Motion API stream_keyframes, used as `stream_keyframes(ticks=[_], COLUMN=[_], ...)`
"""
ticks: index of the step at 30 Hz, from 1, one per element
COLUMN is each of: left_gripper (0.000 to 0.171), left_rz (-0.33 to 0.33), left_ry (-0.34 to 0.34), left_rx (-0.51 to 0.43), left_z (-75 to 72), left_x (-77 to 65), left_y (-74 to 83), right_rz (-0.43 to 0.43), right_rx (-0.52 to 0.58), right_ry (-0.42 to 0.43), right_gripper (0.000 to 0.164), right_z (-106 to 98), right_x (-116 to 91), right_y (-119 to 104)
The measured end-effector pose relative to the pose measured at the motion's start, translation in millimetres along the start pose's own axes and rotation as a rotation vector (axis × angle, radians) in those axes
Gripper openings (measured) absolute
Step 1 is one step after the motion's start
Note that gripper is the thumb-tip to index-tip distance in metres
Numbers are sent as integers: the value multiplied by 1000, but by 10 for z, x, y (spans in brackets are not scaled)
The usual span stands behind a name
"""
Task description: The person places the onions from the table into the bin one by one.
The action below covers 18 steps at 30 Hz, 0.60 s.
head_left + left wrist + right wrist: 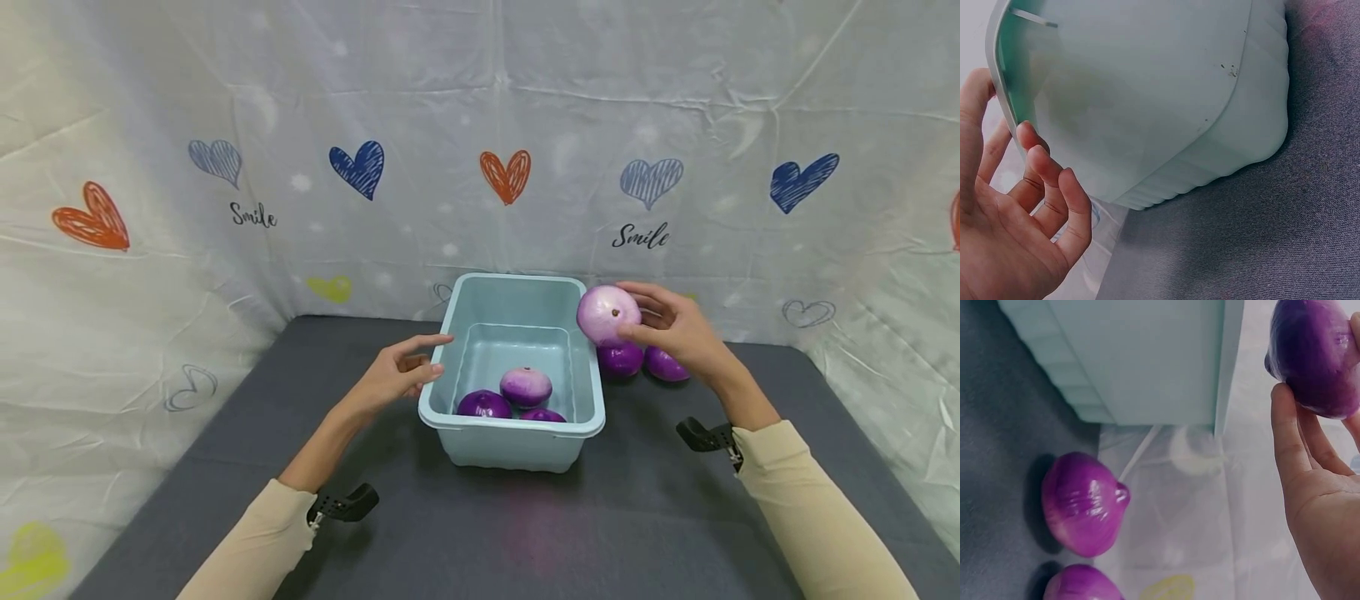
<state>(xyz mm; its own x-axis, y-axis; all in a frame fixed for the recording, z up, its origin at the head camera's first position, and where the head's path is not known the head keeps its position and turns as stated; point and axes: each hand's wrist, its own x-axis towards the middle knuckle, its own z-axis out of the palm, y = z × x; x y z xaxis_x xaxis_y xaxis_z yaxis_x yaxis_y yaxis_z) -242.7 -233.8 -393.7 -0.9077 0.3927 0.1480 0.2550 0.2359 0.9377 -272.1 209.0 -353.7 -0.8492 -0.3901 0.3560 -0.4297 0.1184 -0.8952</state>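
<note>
My right hand [675,329] grips a purple-and-white onion [606,315] between thumb and fingers, raised beside the upper right rim of a light blue plastic tub [517,446]. In the right wrist view the held onion [1313,359] is glossy purple, fingertips on its side. My left hand [397,368] is at the tub's left side, its index fingertip right at the rim and the other fingers loosely bent; the left wrist view shows these fingers [1072,206] just outside the wall. Inside the tub, near its front, lie a pale-topped onion [527,387] and two purple onions [484,404].
Right of the tub, two more purple onions [666,364] lie on the dark grey table [480,533], below the raised one. A white curtain [435,75] printed with hearts hangs behind the table and along its sides.
</note>
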Motion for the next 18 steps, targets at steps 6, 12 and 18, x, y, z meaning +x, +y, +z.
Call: stream_keyframes(ticks=[6, 12, 18], left_gripper=[49, 49, 49], left_rz=[-1, -3, -6], left_ry=[3, 0, 1], left_rx=[-1, -1, -8], left_z=[0, 0, -3], left_x=[4, 5, 6], left_y=[5, 6, 8], right_rz=[-22, -49, -59], right_rx=[22, 58, 93], right_ry=[-16, -42, -71], right_gripper=[57, 58, 59], right_z=[57, 128, 234], right_x=[108, 209, 298], right_y=[-36, -72, -112])
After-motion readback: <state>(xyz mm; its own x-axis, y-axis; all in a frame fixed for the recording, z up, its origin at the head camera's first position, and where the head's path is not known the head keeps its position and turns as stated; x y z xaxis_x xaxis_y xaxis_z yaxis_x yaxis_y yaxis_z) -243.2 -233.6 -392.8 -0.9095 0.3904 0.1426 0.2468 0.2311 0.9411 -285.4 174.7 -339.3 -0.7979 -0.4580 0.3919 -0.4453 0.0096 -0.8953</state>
